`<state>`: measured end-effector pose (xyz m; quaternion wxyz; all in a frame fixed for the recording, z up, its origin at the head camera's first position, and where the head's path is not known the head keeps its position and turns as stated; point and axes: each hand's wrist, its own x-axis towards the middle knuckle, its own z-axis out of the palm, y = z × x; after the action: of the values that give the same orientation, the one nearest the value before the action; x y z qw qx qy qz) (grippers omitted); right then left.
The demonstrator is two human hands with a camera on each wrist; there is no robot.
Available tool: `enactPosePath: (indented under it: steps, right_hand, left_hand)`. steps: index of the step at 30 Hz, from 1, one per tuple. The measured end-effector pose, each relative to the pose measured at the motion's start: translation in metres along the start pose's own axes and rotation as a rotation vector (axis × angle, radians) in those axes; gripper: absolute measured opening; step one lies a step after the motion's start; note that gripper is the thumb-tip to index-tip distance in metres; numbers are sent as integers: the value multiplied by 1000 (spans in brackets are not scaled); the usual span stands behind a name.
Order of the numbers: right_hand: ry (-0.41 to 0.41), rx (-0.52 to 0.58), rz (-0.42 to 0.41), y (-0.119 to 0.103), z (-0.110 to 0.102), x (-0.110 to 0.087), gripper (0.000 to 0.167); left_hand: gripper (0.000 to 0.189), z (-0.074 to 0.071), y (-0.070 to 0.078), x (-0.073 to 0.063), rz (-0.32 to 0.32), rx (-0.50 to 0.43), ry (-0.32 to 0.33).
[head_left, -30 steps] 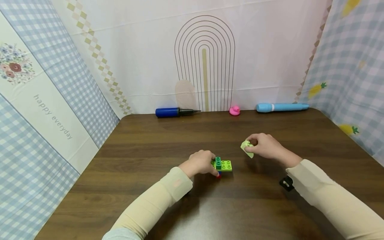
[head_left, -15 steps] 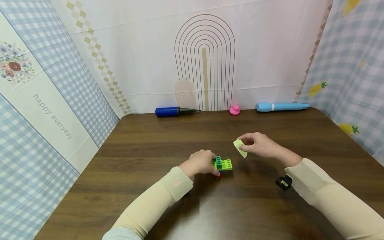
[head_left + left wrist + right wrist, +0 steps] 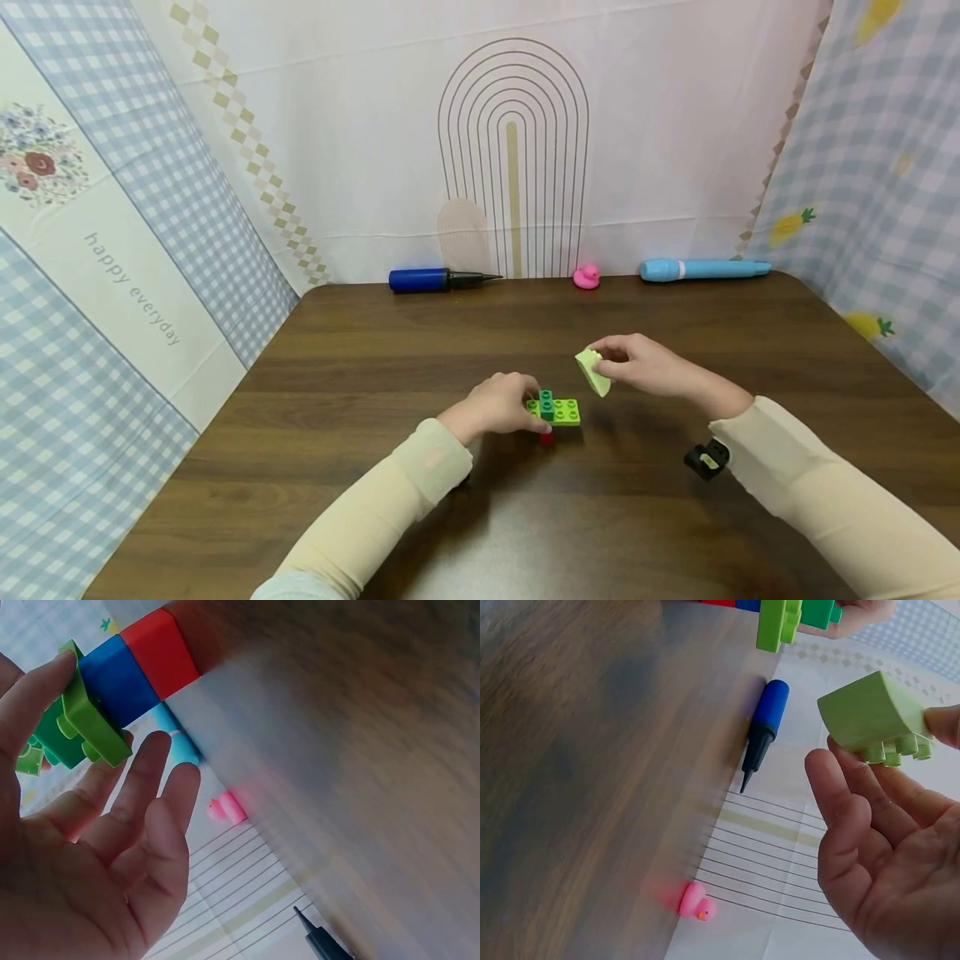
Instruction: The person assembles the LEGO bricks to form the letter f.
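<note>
A small stack of toy building bricks stands upright on the table: a red brick at the bottom, a blue brick, a lime 2-wide plate and a dark green brick on top. My left hand holds the stack's left side between thumb and index finger; the other fingers hang loosely. To the right and slightly higher, my right hand pinches a pale green curved brick, its studs turned toward the palm. This brick is apart from the stack.
Along the back edge of the brown table lie a blue hand pump, a pink rubber duck and a light blue pen-shaped thing. A patterned cloth hangs behind.
My right hand has moved left with the pale green brick, closer to the stack, and the brick has tilted slightly. My left hand has shifted slightly left; the stack stays nearly in place.
</note>
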<state>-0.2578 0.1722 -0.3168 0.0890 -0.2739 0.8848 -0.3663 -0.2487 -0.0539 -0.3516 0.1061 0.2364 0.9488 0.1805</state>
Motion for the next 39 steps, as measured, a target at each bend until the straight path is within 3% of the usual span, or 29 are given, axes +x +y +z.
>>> enactPosePath:
  steps: [13, 28, 39]
  right_hand:
    - [-68, 17, -57, -5, 17, 7, 35]
    - [-36, -162, -106, -24, 35, 15, 30]
    - [-14, -371, -109, -37, 39, 17, 31]
  left_hand:
    - [40, 1, -3, 3, 26, -29, 24]
    - [38, -1, -1, 2, 32, -34, 19]
    - [37, -1, -1, 1, 37, -41, 25]
